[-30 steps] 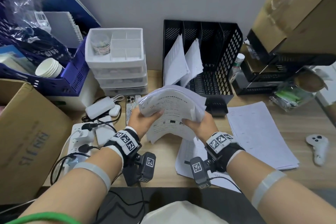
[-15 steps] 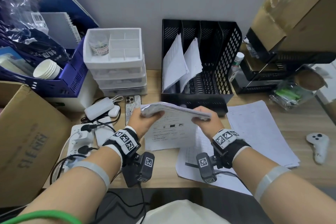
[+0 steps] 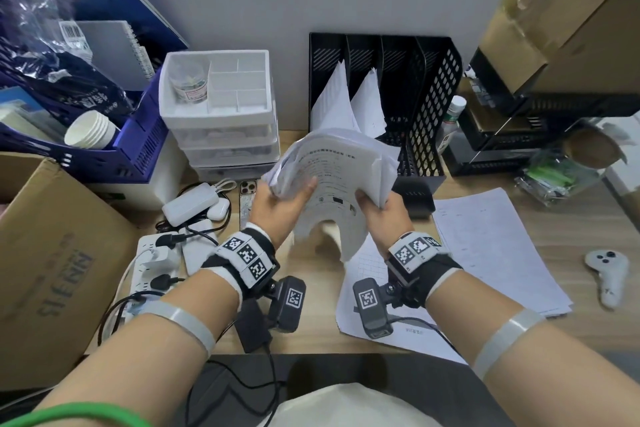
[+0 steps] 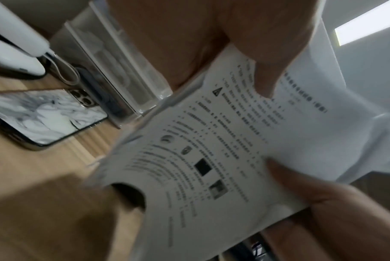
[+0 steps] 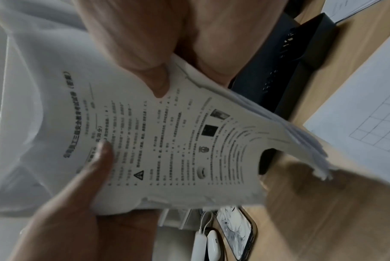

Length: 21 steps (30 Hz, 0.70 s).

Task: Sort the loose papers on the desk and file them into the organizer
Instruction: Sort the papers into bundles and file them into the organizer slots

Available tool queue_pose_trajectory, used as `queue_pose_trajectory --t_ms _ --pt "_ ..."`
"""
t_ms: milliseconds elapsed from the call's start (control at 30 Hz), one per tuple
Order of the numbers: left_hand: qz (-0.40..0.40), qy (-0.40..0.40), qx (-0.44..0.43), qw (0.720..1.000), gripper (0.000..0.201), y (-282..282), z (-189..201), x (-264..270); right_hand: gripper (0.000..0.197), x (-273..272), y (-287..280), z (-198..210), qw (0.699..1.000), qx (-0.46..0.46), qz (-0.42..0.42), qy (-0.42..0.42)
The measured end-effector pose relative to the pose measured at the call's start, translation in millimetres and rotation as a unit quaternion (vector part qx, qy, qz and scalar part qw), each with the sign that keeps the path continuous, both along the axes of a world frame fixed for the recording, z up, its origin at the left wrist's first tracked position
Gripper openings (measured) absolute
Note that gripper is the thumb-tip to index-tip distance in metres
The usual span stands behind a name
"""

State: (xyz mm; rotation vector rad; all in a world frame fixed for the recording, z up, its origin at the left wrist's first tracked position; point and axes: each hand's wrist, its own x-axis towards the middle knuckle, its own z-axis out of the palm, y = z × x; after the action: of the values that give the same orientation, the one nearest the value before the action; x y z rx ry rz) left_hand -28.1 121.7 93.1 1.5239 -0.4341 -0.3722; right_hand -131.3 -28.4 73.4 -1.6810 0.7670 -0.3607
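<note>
A person's left hand (image 3: pixel 280 199) and right hand (image 3: pixel 379 215) each pinch a side of a curled paper stack (image 3: pixel 337 170), fingers (image 5: pixel 153 76) clamped, above the bench (image 3: pixel 311 288), likely squaring it for the black organizer (image 3: pixel 429 107) behind.

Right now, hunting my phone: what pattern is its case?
White-and-grey marble on the phone, clearest in the left wrist view.

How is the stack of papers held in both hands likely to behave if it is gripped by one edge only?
The stack of papers would probably flop: it already arches between the left hand and right hand. Its fanned edges suggest loose sheets could slide apart.
</note>
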Motion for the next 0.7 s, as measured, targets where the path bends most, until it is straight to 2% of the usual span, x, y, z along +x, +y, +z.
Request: queue_pose_trajectory --t_ms 67,167,233,333,433,600,700 --pt "-0.005 -0.002 0.015 1.000 0.030 4.4 0.8 -2.0 0.014 -1.6 0.2 0.8 1.000 -0.001 0.001 -0.014" --pt "0.032 -0.009 0.025 0.999 0.024 7.7 -8.6 0.5 0.012 -7.1 2.5 -1.4 1.000 0.000 0.006 -0.027" --pt "0.045 -0.017 0.040 0.998 0.017 10.1 -17.8 0.8 0.004 -12.7 7.2 -8.8 0.999 -0.022 0.041 0.017" --pt "0.047 -0.018 0.076 0.996 0.008 13.4 -28.9 -4.1 0.024 -20.9 12.2 -21.1 0.991 -0.084 0.069 0.084" --pt "0.045 -0.032 0.069 0.996 0.007 14.9 -31.0 -4.2 0.028 -21.6 11.1 -23.1 0.995 -0.065 0.051 0.052" --pt "-0.004 -0.044 0.066 0.997 0.023 17.6 -30.4 -4.0 0.028 -17.8 12.8 -28.1 0.999 -0.006 0.007 0.032" --pt "-0.016 -0.025 0.078 0.997 0.033 22.2 -46.9 2.1 0.026 -18.2 8.2 -34.5 0.999 0.003 -0.026 0.020"
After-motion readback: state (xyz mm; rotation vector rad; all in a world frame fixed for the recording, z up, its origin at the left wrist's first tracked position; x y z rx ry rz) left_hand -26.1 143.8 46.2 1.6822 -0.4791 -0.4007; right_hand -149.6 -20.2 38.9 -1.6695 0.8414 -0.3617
